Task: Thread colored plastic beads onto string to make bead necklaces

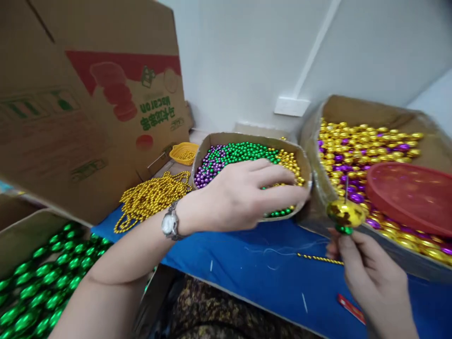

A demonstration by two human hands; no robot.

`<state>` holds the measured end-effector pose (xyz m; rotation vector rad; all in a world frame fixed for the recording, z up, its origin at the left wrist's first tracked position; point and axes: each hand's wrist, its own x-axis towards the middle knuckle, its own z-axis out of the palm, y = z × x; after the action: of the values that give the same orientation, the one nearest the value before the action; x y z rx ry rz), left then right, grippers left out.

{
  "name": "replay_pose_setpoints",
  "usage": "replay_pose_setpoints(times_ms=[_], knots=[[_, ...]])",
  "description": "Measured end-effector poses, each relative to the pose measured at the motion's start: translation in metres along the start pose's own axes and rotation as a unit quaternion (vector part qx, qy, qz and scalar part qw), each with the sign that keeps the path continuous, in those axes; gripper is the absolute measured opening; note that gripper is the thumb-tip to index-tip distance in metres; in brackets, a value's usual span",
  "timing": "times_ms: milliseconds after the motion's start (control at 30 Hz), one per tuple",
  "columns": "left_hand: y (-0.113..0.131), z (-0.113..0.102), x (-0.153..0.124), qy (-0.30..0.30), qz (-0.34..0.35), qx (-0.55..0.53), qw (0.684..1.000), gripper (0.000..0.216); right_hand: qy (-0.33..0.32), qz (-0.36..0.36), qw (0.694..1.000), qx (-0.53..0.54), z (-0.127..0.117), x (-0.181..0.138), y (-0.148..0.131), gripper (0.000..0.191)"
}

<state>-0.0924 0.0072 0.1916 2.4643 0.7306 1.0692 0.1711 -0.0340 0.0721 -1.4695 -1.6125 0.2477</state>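
My left hand (243, 193), with a watch (170, 223) at the wrist, reaches over a cut-down cardboard box (306, 162) of small purple, green and gold beads (247, 151). Its fingers are stretched out and apart above the gold beads; no bead shows between them. Between the thumb and fingers of my right hand (367, 263) is a thin upright needle (346, 188) carrying a large shiny gold bead (344, 213) over a smaller green bead (343, 230). A strand of tiny gold beads (319, 258) lies on the blue cloth, running to my right hand.
At right, a bigger box (318, 188) holds large gold and purple beads and a red plastic dish (413, 197). Gold bead strings (155, 195) lie near a yellow basket (183, 153) and a tall carton (116, 108). Green beads (45, 278) fill a lower-left box. A red packet (351, 308) is nearby.
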Motion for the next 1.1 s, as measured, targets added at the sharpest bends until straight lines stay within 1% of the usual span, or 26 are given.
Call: replay_pose_setpoints(times_ms=[33,67,133,200,267,367,500,600,667,733,833,900,1000,1100], knots=[[-0.011,0.000,0.000,-0.008,0.015,0.011,1.000,0.021,0.012,0.004,1.000,0.008,-0.008,0.004,-0.004,0.029],[-0.023,0.005,0.000,-0.018,0.019,0.022,0.999,0.025,0.022,0.005,1.000,0.016,-0.015,0.009,-0.008,0.029],[-0.043,0.023,-0.001,-0.041,0.026,0.036,0.998,0.032,0.038,-0.006,0.999,0.026,-0.026,0.015,-0.013,0.029],[-0.057,0.046,-0.002,-0.059,0.031,0.035,0.997,0.035,0.028,-0.026,0.999,0.022,-0.029,0.016,-0.011,0.026],[-0.065,0.067,-0.005,-0.064,0.016,0.017,0.998,0.034,-0.007,-0.039,0.999,0.005,-0.023,0.011,-0.001,0.023],[-0.070,0.093,-0.013,-0.065,-0.035,-0.032,0.997,0.032,-0.058,-0.036,0.998,-0.012,0.000,-0.007,0.023,0.025],[-0.075,0.118,-0.030,-0.063,-0.108,-0.086,0.988,0.029,-0.087,0.009,0.996,0.015,0.030,-0.034,0.051,0.026],[-0.078,0.134,-0.041,-0.059,-0.159,-0.113,0.979,0.026,-0.113,0.042,0.992,0.042,0.040,-0.046,0.060,0.027],[-0.078,0.144,-0.048,-0.057,-0.186,-0.127,0.973,0.024,-0.121,0.049,0.990,0.054,0.044,-0.048,0.064,0.028],[-0.076,0.153,-0.053,-0.068,-0.205,-0.141,0.966,0.024,-0.121,0.054,0.989,0.062,0.047,-0.049,0.065,0.028],[-0.074,0.165,-0.059,-0.103,-0.210,-0.158,0.959,0.026,-0.114,0.064,0.989,0.069,0.051,-0.048,0.068,0.028],[-0.074,0.171,-0.063,-0.125,-0.208,-0.151,0.958,0.028,-0.111,0.066,0.989,0.066,0.053,-0.048,0.069,0.028],[-0.079,0.178,-0.068,-0.153,-0.198,-0.110,0.962,0.031,-0.109,0.064,0.991,0.053,0.049,-0.046,0.072,0.027],[-0.084,0.185,-0.074,-0.190,-0.173,-0.048,0.965,0.030,-0.087,0.060,0.994,0.035,0.038,-0.041,0.075,0.027]])
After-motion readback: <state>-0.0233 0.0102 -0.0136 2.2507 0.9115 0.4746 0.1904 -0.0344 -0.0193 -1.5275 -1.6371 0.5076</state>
